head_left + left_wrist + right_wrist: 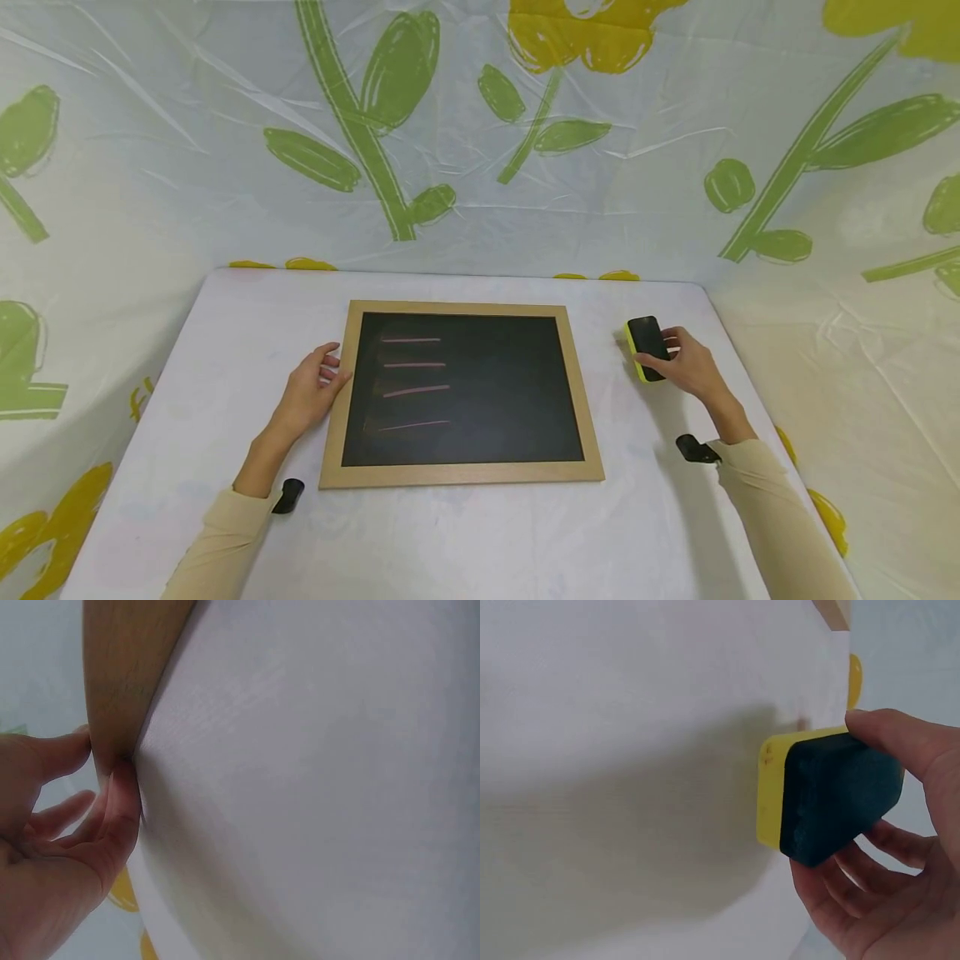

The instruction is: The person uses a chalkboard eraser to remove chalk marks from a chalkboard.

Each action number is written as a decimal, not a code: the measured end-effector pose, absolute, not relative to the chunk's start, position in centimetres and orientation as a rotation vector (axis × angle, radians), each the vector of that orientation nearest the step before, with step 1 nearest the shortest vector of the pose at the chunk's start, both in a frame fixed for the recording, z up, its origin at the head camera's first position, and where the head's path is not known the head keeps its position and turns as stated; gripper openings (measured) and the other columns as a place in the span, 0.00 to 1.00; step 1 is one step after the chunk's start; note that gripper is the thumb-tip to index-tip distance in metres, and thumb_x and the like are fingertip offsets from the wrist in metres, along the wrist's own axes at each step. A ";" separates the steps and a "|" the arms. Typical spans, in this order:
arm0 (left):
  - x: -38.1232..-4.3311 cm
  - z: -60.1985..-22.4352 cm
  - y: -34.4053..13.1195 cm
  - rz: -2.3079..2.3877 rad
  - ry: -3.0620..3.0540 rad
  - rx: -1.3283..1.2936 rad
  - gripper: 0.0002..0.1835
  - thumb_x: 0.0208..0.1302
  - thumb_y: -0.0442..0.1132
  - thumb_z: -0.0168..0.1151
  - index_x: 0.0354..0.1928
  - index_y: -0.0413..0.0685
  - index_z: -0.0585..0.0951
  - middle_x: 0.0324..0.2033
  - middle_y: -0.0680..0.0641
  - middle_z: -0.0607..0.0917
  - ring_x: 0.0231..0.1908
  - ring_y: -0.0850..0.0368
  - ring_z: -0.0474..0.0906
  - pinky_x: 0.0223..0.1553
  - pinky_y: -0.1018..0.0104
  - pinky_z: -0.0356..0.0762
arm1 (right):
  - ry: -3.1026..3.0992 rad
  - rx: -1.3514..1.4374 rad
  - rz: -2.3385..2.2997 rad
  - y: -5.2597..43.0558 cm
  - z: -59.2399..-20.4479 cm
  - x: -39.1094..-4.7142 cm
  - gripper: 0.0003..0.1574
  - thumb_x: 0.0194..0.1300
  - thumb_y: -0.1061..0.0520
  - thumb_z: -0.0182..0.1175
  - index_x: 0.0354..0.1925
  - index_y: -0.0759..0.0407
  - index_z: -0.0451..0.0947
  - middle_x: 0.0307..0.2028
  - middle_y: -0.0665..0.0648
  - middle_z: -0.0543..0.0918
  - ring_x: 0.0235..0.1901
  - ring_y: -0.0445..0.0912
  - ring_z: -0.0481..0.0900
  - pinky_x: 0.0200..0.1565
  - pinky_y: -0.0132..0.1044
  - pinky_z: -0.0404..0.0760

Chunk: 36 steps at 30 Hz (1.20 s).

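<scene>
A chalkboard (480, 392) in a pale wooden frame lies flat on the white table, with several pink chalk lines (414, 365) on its left half. My left hand (309, 392) rests beside the frame's left side, and its thumb touches the wooden edge (131, 667). The fingers of that hand are loosely bent. Right of the board, my right hand (692, 364) holds a yellow-and-black board eraser (647, 346) between thumb and fingers. In the right wrist view, the eraser (840, 795) is tilted, its dark face showing and its shadow falling on the table.
The white table (465, 542) extends around the board. Fabric with green leaves and yellow flowers (592, 33) hangs behind and at both sides. Small black devices sit at the left wrist (288, 496) and the right wrist (696, 449).
</scene>
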State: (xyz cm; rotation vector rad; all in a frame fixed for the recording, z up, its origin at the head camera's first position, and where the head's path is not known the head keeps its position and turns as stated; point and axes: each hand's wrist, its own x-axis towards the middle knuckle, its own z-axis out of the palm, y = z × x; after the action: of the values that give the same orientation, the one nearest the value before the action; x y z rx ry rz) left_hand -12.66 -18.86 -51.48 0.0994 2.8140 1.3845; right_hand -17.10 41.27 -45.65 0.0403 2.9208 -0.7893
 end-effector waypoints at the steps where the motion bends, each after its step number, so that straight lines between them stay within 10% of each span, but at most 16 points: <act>1: -12.7 -51.5 -18.9 1.381 2.814 0.096 0.30 0.72 0.32 0.63 0.70 0.29 0.66 0.49 0.30 0.79 0.46 0.38 0.80 0.50 0.43 0.79 | 2.911 0.042 -0.789 41.3 -45.4 -17.1 0.50 0.68 0.41 0.66 0.66 0.78 0.60 0.61 0.81 0.71 0.59 0.72 0.73 0.55 0.64 0.74; 22: -12.5 -51.7 -18.8 1.379 2.854 0.121 0.29 0.71 0.32 0.64 0.69 0.28 0.68 0.49 0.30 0.80 0.46 0.38 0.81 0.50 0.43 0.79 | 2.898 -0.052 -0.990 40.4 -43.2 -16.9 0.36 0.65 0.49 0.73 0.56 0.69 0.67 0.50 0.70 0.78 0.52 0.64 0.78 0.39 0.27 0.74; 36: -12.5 -51.9 -18.8 1.391 2.852 0.134 0.28 0.71 0.30 0.64 0.68 0.28 0.69 0.49 0.30 0.80 0.46 0.37 0.81 0.50 0.43 0.79 | 2.988 -0.134 -0.924 38.5 -41.8 -16.9 0.32 0.60 0.48 0.77 0.49 0.65 0.72 0.41 0.64 0.82 0.42 0.53 0.80 0.35 0.32 0.76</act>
State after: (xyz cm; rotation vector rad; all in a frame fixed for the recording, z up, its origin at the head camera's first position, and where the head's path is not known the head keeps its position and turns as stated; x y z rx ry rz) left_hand -12.48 -18.75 -51.94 0.1337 2.8523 1.3913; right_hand -16.91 38.48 -41.82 -0.1342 2.9878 -0.9236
